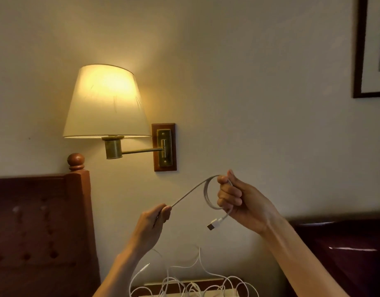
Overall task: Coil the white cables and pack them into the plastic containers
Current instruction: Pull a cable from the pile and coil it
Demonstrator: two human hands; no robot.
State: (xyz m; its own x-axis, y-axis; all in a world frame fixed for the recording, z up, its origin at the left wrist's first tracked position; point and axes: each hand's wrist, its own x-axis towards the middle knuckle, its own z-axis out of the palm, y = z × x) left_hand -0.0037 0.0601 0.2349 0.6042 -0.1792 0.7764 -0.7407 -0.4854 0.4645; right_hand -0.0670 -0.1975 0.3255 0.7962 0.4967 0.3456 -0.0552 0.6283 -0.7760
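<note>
White cable is hanging in the air before the wall, near the middle of the view, stretched between two raised hands. At about four o'clock, the right hand is clenching a small loop of it, with the USB plug dangling just beneath the fist. At about six o'clock, the left hand is pinching the straight run. More loose white cables are lying tangled at six o'clock, at the bottom edge. A lit wall lamp is glowing at ten o'clock.
</note>
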